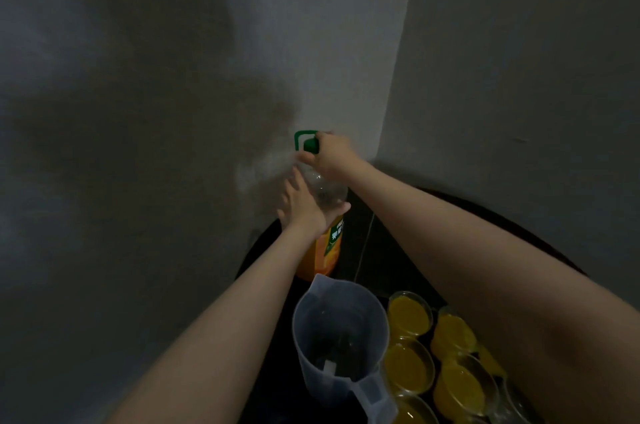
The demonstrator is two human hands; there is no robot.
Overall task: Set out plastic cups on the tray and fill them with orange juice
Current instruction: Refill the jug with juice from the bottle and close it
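Grey corner walls, dark round worktop (398, 250). Tall clear plastic orange-juice bottle (323, 240) upright at back. Left hand (304, 205) grip around its shoulder; right hand (332, 155) grip pinching green cap (310, 145). Probably heavy, slick, thin-walled: best held low, by the label. Filled clear plastic cups (408, 316) near right.

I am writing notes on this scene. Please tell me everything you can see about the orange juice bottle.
The orange juice bottle is large, of clear plastic, with a green cap and green carry handle. It stands upright on the dark table near the wall corner, behind the empty pitcher. Juice fills only its lower part; the top looks empty. An orange label wraps its middle. The left hand holds its shoulder, and the right hand grips the cap.
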